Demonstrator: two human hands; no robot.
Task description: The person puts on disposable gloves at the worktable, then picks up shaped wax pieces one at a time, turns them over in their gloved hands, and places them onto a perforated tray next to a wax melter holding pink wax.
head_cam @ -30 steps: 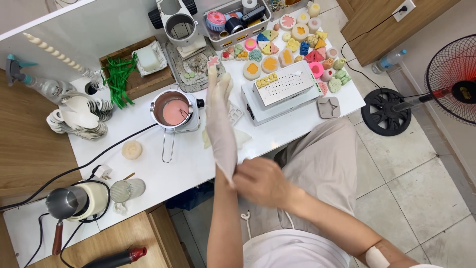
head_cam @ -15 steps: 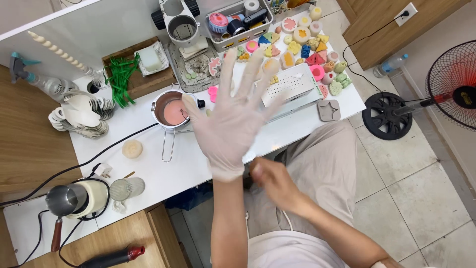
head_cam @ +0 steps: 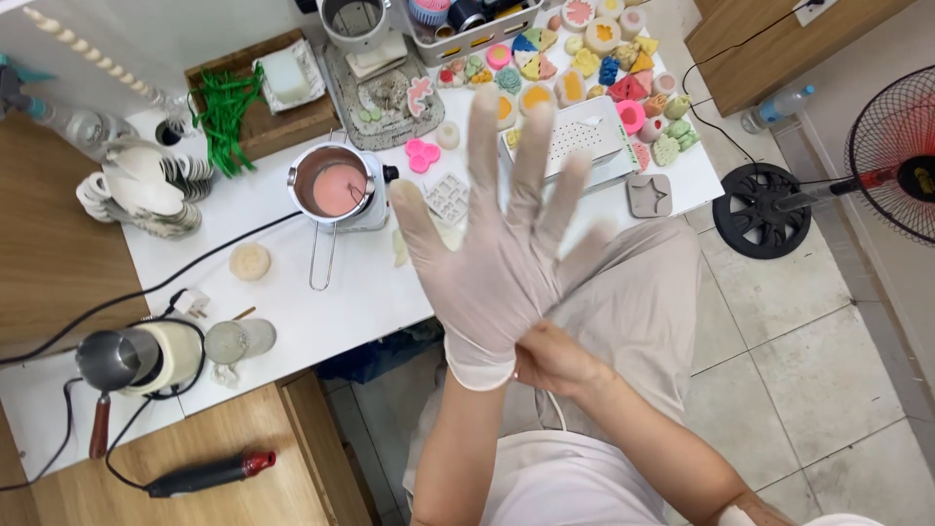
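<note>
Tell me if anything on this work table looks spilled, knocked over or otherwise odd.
Nothing looks spilled or damaged. The metal pot of pink liquid stands upright on the white table, and the coloured moulded pieces lie crowded but flat. The left hand wears a thin glove, fingers spread; the bare right hand grips its cuff.

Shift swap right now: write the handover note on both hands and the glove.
Left hand: raised over the white table, fingers spread, inside a thin white glove.
Right hand: bare, pinching the glove's cuff at the left wrist.
Done: the glove covers fingers and palm.
Left: the cuff looks bunched at the wrist; the right hand has no glove.
Nearby: the metal pot of pink liquid stands on the table.
</note>
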